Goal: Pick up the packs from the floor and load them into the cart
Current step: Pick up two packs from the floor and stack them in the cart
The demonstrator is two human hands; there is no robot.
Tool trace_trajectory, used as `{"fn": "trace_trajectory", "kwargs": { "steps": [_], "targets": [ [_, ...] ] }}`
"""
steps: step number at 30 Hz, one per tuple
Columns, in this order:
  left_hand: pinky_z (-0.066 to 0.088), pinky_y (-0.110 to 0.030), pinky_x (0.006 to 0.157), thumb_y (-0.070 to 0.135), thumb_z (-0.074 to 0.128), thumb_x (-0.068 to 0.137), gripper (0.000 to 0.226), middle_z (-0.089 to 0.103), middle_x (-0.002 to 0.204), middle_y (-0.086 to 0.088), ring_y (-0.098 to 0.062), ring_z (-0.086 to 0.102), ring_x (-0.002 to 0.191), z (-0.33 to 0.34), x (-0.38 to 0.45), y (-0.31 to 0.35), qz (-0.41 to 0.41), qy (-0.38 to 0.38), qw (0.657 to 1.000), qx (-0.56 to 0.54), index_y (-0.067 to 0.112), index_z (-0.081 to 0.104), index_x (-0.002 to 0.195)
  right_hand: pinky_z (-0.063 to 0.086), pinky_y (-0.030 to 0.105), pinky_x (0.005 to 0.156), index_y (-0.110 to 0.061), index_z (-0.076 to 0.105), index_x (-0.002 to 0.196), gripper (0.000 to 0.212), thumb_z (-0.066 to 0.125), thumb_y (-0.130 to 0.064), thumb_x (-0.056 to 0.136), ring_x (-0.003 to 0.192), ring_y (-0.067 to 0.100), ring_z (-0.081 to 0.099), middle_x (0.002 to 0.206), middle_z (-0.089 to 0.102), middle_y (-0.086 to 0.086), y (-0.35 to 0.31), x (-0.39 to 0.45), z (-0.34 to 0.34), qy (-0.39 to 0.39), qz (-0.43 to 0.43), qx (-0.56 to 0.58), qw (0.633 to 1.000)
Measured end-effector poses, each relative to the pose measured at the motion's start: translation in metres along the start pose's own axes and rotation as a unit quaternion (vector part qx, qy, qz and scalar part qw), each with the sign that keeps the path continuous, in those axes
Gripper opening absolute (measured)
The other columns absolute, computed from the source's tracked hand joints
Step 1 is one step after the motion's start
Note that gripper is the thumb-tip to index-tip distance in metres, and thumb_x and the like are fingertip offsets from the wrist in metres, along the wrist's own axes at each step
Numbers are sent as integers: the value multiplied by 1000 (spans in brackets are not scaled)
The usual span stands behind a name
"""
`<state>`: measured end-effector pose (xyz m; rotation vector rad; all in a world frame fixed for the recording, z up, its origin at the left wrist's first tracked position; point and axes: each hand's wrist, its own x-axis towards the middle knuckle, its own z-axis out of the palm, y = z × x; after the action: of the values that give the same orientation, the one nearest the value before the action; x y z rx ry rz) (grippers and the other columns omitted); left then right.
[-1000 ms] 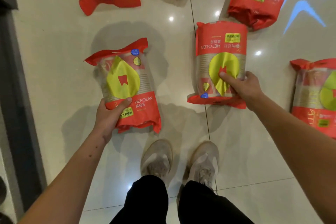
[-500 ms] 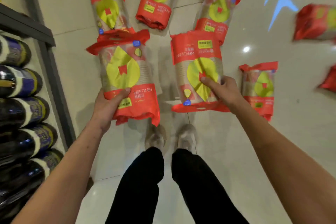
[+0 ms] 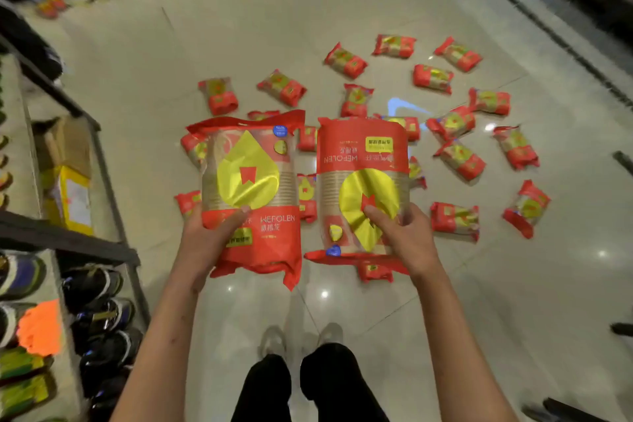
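Both packs have come up off the tiles since a second ago: left hand (image 3: pixel 202 243) grips one cup pack (image 3: pixel 250 195), right hand (image 3: pixel 404 236) pinches another cup pack (image 3: pixel 363 181). More scattered packs (image 3: pixel 455 158) lie from twelve to two o'clock. No cart visible; carrying comes next.

Head-camera view of the wearer's own body. Both forearms are bare, with no sleeve visible up to the lower edge of the picture. The left hand (image 3: pixel 205 240) and the right hand (image 3: pixel 406 240) wear no glove, ring or watch. The legs are clothed in black trousers (image 3: pixel 308 387), seen as two dark tapering shapes. The feet wear pale grey-beige laced sneakers (image 3: pixel 272 341), blunt-toed, their detail blurred.
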<state>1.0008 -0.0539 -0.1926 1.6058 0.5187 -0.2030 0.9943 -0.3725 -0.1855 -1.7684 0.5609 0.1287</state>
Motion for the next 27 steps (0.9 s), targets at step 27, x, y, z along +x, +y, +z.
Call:
{"fn": "trace_trajectory", "kwargs": {
  "steps": [27],
  "targets": [
    [54,-30,43,47,90,62,57,76,89,-6,-19,74,65,310,-102,243,246,-398,878,104,21,63,105,58,25,63,-15,68,107,49,92,-22,65,84,16,77,96,79,3,-54,-182,-263,427,-71,225,873]
  ]
}}
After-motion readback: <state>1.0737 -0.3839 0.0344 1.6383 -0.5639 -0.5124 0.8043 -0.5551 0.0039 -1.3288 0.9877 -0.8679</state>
